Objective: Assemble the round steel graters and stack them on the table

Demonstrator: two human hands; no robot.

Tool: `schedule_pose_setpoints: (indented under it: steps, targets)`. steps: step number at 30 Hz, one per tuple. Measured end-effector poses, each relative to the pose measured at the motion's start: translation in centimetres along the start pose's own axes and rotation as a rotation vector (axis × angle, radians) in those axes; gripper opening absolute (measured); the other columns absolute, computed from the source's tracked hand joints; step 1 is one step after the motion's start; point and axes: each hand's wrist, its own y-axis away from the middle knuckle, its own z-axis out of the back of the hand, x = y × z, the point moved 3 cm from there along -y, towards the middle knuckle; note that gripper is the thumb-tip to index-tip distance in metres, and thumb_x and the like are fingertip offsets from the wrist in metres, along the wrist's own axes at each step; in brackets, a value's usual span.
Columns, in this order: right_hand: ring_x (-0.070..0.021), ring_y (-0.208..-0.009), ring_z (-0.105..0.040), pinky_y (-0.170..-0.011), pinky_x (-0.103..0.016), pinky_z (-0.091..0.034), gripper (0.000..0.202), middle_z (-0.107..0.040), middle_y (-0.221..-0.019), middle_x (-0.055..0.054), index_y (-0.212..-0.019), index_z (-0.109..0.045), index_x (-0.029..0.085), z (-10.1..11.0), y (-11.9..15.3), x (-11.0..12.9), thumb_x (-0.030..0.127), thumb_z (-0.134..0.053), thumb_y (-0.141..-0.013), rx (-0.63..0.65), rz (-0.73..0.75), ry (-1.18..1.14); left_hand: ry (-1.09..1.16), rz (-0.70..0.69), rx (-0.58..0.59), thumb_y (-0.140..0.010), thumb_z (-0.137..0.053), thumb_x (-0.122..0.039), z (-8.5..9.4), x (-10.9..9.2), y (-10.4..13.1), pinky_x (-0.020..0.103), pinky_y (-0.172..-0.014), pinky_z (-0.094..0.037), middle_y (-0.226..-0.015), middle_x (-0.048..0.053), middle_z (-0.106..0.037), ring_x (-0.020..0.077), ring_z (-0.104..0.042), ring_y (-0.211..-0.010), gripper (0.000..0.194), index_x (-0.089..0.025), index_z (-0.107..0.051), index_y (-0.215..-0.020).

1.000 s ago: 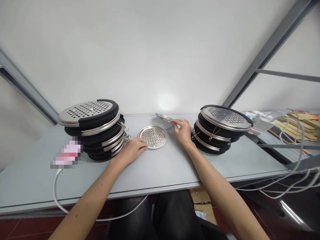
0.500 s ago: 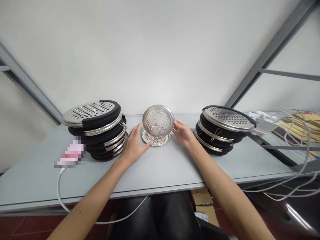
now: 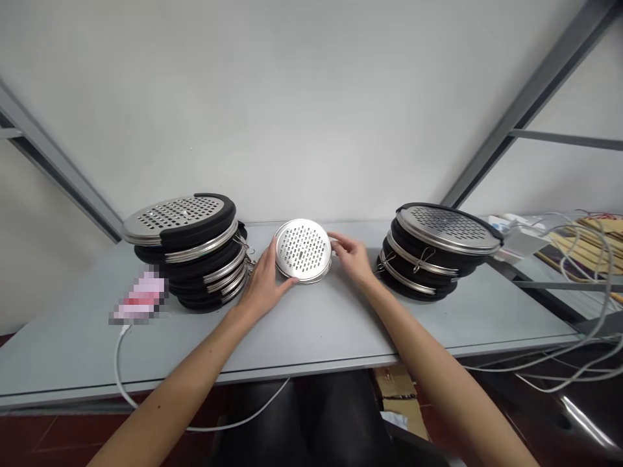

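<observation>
A round metal grater (image 3: 302, 251) with rows of slotted holes lies nearly flat at the middle of the table. The rim of a second round grater (image 3: 318, 279) peeks out beneath it at the lower right. My left hand (image 3: 263, 279) curves loosely along the left edge, fingers stretched and thumb apart at the front rim. With thumb and fingertips, my right hand (image 3: 353, 259) pinches the right edge of the upper grater. Left of my left hand rises a stack of black-trimmed round graters (image 3: 195, 253). A similar stack (image 3: 433, 253) stands beyond my right hand.
Wire loops (image 3: 422, 259) stick out from the stacks. A white cable (image 3: 117, 363) hangs over the front edge from a blurred pink item (image 3: 141, 298). Metal frame posts (image 3: 525, 104) flank the grey table (image 3: 311, 337). Cables and cardboard (image 3: 579, 243) lie at right.
The upper grater has come down from a tilted, raised position onto the lower one, its slotted face now upward. My right hand moved slightly with it; my left hand stayed nearly in place.
</observation>
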Motion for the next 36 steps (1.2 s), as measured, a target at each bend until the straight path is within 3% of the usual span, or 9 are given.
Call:
schedule_pose_setpoints:
  steps: [3,7,13,26,31,36]
  targets:
    - [-0.0249,-0.098,-0.062,-0.088,-0.04,-0.047,0.038,-0.072,-0.107,-0.009,-0.119,-0.067,0.019,-0.3,0.4,0.0,0.029,-0.047,-0.087,0.003,0.189,0.406,-0.004,0.018,0.035,-0.083,-0.067,-0.043,-0.3,0.2,0.2,0.053,-0.111,-0.031,-0.154,0.02,-0.027,0.0351,-0.029,-0.141,0.104,-0.023,0.008,-0.152]
    - [-0.0256,-0.103,-0.059,-0.09,-0.039,-0.044,0.041,-0.07,-0.109,-0.011,-0.123,-0.063,0.016,-0.7,0.7,0.2,0.03,-0.041,-0.092,0.047,0.238,0.6,0.003,0.034,0.09,-0.083,-0.067,-0.043,-0.7,0.3,0.4,0.052,-0.111,-0.031,-0.154,0.021,-0.027,0.0355,-0.03,-0.141,0.105,-0.021,0.009,-0.152]
    - [-0.0259,-0.096,-0.059,-0.088,-0.036,-0.042,0.043,-0.068,-0.098,-0.012,-0.122,-0.063,0.015,-0.6,0.7,0.4,0.039,-0.045,-0.091,0.03,0.165,0.73,-0.007,0.008,0.146,-0.086,-0.064,-0.038,-1.4,0.2,0.3,0.049,-0.112,-0.031,-0.152,0.022,-0.031,0.0321,-0.032,-0.141,0.096,-0.018,0.002,-0.153]
    - [-0.0259,-0.095,-0.061,-0.086,-0.035,-0.043,0.044,-0.066,-0.101,-0.012,-0.125,-0.061,0.018,-1.4,0.1,-1.2,0.042,-0.049,-0.091,0.071,0.129,0.824,-0.095,0.006,0.1,-0.087,-0.061,-0.041,-1.9,0.8,0.4,0.053,-0.111,-0.032,-0.149,0.024,-0.036,0.0341,-0.035,-0.139,0.08,-0.013,-0.018,-0.149]
    - [-0.0251,-0.104,-0.06,-0.091,-0.034,-0.042,0.034,-0.068,-0.107,-0.012,-0.114,-0.066,0.018,-1.7,0.1,-1.3,0.036,-0.052,-0.09,0.102,0.154,0.805,-0.154,0.076,0.138,-0.088,-0.057,-0.048,-2.3,1.2,0.6,0.053,-0.113,-0.029,-0.149,0.027,-0.034,0.0378,-0.028,-0.142,0.076,-0.008,-0.028,-0.145]
    - [-0.0249,-0.106,-0.06,-0.092,-0.034,-0.042,0.038,-0.068,-0.111,-0.014,-0.118,-0.063,0.014,-1.9,0.1,-1.3,0.037,-0.051,-0.09,0.152,0.186,0.784,-0.176,0.088,0.154,-0.089,-0.054,-0.049,-2.5,1.5,0.7,0.053,-0.113,-0.029,-0.148,0.027,-0.035,0.0377,-0.029,-0.141,0.073,-0.006,-0.031,-0.144]
